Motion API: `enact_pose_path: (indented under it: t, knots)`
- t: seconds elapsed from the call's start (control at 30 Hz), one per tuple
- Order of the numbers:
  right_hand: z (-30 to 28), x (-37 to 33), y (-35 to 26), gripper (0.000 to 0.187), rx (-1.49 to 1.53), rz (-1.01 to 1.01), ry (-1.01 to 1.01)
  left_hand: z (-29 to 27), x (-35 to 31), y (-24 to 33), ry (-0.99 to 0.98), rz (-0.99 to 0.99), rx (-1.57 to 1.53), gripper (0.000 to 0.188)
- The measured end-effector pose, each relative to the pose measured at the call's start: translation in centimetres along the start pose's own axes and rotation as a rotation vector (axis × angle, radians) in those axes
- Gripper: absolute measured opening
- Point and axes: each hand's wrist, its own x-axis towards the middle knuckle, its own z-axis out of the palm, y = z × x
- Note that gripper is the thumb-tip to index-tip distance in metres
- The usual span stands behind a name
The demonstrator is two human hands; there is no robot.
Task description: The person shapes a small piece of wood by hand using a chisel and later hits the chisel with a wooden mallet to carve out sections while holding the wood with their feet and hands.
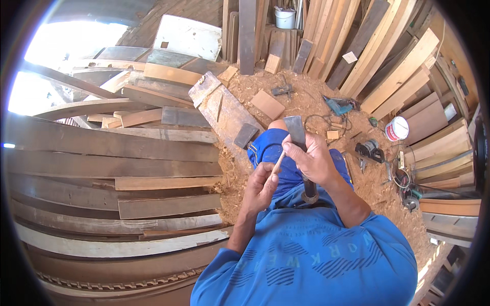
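Note:
My right hand (315, 159) is closed around a wide chisel (294, 130). Its flat grey blade points away from me, and its dark handle comes out below the hand toward my shirt. Between the fingers of my left hand (259, 187) is a thin pale wooden stick (278, 162), slanting up toward the right thumb. The stick's upper end lies close beside the blade; whether they touch, I cannot tell. Both hands are above my lap, over blue trousers (268, 145). A dark block (246, 135) lies just beyond my left knee.
Wood shavings cover the floor (306, 109). A worn board (220, 104) and a flat wood piece (267, 104) lie ahead. Planks (112, 166) are stacked at left; boards (398, 71) lean at right. A white bucket (397, 128), blue-green power tool (338, 106) and cables lie rightward.

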Motion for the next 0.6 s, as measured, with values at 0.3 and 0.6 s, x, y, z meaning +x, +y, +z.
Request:
enact_pose_path:
  t: [0.3,0.6]
  knots:
    - [1.3,-0.5,0.2,0.02,0.27,0.09,0.13,-0.1,0.7,0.2,-0.076,-0.217,-0.371,0.028]
    - [4.6,-3.4,-0.6,0.02,0.759,0.468,-0.259,-1.4,1.9,-0.1,0.075,-0.036,-0.117,0.026]
